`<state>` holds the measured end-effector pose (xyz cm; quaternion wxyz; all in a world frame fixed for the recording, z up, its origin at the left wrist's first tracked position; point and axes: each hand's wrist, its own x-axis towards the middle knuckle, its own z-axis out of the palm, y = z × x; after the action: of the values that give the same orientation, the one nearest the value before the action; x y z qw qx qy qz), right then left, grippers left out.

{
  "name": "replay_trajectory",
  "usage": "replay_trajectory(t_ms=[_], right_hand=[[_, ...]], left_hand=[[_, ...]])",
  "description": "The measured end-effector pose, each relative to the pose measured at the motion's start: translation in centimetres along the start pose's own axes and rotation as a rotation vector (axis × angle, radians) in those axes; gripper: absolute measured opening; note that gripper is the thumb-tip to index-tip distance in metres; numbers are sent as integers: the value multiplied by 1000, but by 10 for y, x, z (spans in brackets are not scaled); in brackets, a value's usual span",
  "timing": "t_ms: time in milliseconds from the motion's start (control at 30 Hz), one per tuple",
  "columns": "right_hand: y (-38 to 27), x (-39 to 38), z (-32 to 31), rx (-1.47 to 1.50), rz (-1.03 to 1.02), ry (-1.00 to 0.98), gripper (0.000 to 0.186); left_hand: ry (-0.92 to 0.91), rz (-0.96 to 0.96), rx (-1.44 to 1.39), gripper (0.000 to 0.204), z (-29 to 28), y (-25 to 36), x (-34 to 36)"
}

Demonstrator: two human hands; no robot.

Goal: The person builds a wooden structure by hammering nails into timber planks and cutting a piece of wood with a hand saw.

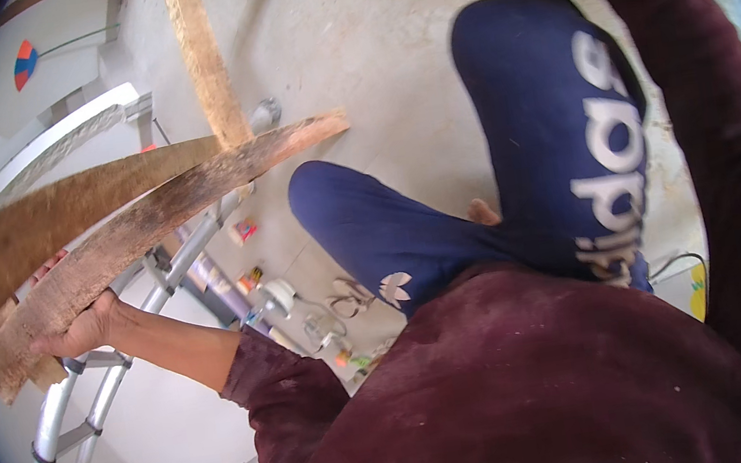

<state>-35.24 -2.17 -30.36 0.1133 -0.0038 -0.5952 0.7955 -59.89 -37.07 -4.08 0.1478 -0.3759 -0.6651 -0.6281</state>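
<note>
My left hand [86, 328] is closed around the lower left end of a rough wooden plank [168, 203], with the thumb side on the near edge and fingertips showing past the far edge. The plank slants up to the right. A second wooden board [73, 202] runs beside it on the far side. Another narrow length of wood [204, 56] comes down from the top and meets the boards near the plank's right part. My right arm [701, 90] reaches up out of the picture at the upper right, so the right hand is hidden.
A metal ladder [51, 418] stands at the left, below and behind the boards. On the concrete floor [383, 50] lie a pair of sandals [349, 298] and several small items. My legs in blue trousers [543, 112] are bent in the middle.
</note>
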Motion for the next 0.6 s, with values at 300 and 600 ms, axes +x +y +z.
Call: replay_trajectory(t_ms=[300, 600], right_hand=[[99, 57, 56, -60, 88, 16, 42], [101, 115, 84, 256, 161, -237, 50]], left_hand=[[243, -25, 188, 83, 48, -11, -56], [-107, -238, -201, 69, -23, 6, -19]])
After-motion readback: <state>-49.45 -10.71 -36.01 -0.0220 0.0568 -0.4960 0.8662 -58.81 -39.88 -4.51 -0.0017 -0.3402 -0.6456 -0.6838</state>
